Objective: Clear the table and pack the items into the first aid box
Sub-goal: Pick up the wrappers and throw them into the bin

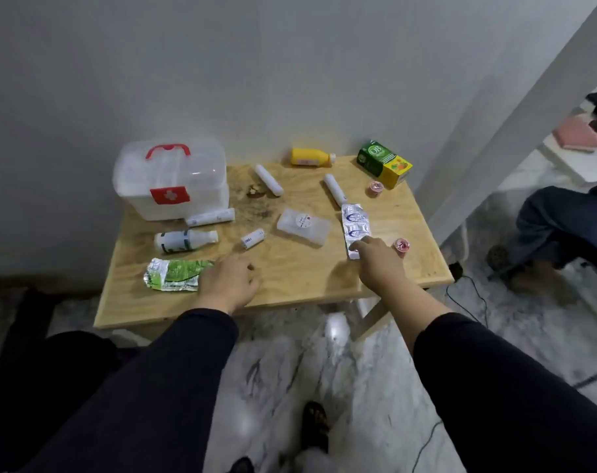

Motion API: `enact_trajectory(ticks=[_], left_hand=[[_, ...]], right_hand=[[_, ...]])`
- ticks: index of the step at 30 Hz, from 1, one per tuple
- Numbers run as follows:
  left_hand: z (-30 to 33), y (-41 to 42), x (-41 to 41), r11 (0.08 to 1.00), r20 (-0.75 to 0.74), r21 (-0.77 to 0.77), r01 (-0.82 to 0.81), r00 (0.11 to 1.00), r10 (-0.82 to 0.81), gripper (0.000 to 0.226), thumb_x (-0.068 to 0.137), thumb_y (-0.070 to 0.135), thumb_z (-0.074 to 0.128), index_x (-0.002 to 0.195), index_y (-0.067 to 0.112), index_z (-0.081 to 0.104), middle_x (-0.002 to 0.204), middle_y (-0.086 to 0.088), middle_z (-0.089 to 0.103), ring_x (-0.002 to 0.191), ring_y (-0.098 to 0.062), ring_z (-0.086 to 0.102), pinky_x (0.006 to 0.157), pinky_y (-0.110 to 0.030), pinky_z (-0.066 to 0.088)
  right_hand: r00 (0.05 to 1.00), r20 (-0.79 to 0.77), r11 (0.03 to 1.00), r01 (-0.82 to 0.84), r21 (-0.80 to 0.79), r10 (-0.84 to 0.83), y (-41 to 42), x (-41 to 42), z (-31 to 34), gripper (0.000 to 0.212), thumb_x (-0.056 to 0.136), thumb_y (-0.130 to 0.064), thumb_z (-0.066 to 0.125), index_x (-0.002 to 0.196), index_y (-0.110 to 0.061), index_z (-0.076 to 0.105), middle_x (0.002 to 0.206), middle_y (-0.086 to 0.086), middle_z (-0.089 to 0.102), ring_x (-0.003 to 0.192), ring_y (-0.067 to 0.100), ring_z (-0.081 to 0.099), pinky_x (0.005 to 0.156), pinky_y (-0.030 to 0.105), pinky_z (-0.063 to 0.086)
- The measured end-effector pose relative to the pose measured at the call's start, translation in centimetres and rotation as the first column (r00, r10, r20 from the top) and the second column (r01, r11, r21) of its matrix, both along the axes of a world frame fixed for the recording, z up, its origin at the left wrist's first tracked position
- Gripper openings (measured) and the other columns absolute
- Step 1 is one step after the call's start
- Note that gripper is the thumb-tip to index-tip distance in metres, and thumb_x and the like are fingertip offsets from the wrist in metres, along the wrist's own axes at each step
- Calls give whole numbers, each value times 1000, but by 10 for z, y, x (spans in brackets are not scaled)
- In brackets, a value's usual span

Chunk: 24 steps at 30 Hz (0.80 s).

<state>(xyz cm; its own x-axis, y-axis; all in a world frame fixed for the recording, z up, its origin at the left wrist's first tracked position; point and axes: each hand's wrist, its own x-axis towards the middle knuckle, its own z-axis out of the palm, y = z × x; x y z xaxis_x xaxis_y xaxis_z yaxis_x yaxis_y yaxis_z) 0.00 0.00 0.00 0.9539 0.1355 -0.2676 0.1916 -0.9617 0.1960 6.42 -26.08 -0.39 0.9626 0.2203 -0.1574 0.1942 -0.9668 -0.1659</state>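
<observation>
A: Table check. Where's the first aid box [170, 180]?

B: Upper left of the wooden table [290, 278], lid down, red handle on top, red cross label facing the camera. Just below it lie a white tube [210, 217] and a white bottle [185, 240], both on their sides.

A: Left hand [229, 281]?

B: Lower left of centre, palm down, fingers loosely curled, gripping nothing. It sits at the right end of a green and silver foil pack [174, 274]; whether it touches the pack, I cannot tell.

A: Right hand [375, 259]?

B: Right of centre, fingers spread downward onto the near end of a silver blister strip [355, 224]. Touching it, not closed around it. A small pink cup [402, 245] sits just beside that hand; a second pink cup [375, 188] lies further up.

A: Remaining scatter?

B: Centre: a clear flat case [303, 227] and a small white roll [252, 238]. Above those, two white cylinders [269, 180] [335, 189]. Top edge: a yellow bottle [311, 156] on its side, and at upper right a green and yellow carton [385, 163].
</observation>
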Motion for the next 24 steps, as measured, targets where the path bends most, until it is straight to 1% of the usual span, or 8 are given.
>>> enact_trajectory(ticks=[5, 7, 9, 12, 14, 16, 19, 24], left_hand=[[-18, 2, -9, 981, 118, 109, -163, 982, 150, 54, 86, 29, 61, 137, 20, 47, 143, -1, 43, 135, -22, 36, 103, -43, 39], [-26, 4, -15, 965, 131, 116, -234, 967, 218, 58, 87, 29, 61, 140, 17, 42, 145, -3, 41, 136, -23, 35, 106, -44, 36], [-33, 7, -17, 945, 143, 79, -316, 942, 303, 58, 88, 26, 61, 141, 12, 40, 146, -6, 41, 134, -26, 38, 105, -44, 37], [-38, 7, -17, 919, 149, -45, -392, 907, 394, 52, 91, 20, 57, 140, 8, 42, 143, -9, 45, 127, -29, 47, 97, -43, 45], [-40, 8, -17, 902, 150, -87, -424, 889, 433, 47, 94, 15, 53, 139, 8, 45, 138, -10, 50, 122, -30, 50, 90, -43, 47], [-42, 11, -19, 910, 174, -66, -410, 893, 415, 43, 96, 9, 50, 138, 8, 48, 133, -11, 54, 118, -30, 53, 86, -42, 48], [-37, 17, -19, 930, 190, 0, -368, 913, 362, 39, 94, 2, 46, 131, 8, 56, 117, -14, 63, 105, -34, 59, 77, -43, 49], [-18, 28, -24, 932, 234, 22, -362, 908, 347, 28, 94, 1, 44, 113, 5, 65, 106, -18, 67, 93, -38, 63, 68, -42, 45]], right_hand=[[999, 22, 995, -43, -87, 45, -7, 15, -23, 29, 86, -1, 47, 108, -11, 63, 112, 10, 60, 110, 32, 52, 76, 39, 44], [997, 51, 994, -55, -98, 60, -8, 20, -30, 28, 86, -3, 49, 108, -13, 64, 110, 8, 61, 110, 30, 52, 74, 37, 45], [995, 73, 992, -63, -110, 71, -7, 23, -33, 28, 86, -5, 49, 107, -14, 66, 108, 6, 62, 110, 29, 53, 72, 35, 46], [992, 106, 994, -65, -87, 74, -6, 25, -35, 25, 87, -8, 51, 105, -16, 68, 104, 6, 65, 107, 28, 55, 67, 34, 46], [989, 125, 994, -67, -85, 77, -6, 25, -36, 21, 87, -9, 53, 100, -15, 69, 99, 5, 67, 104, 28, 56, 63, 34, 45], [989, 127, 994, -68, -83, 78, -7, 24, -37, 18, 86, -9, 54, 95, -13, 69, 96, 6, 68, 102, 28, 57, 61, 33, 43], [987, 140, 993, -66, -99, 80, -8, 24, -33, 17, 87, -10, 52, 94, -13, 68, 94, 7, 69, 99, 29, 60, 62, 34, 46], [973, 220, 997, -61, -56, 72, -7, 30, -8, 18, 89, -9, 52, 98, -10, 67, 98, 10, 68, 97, 34, 61, 63, 35, 47]])
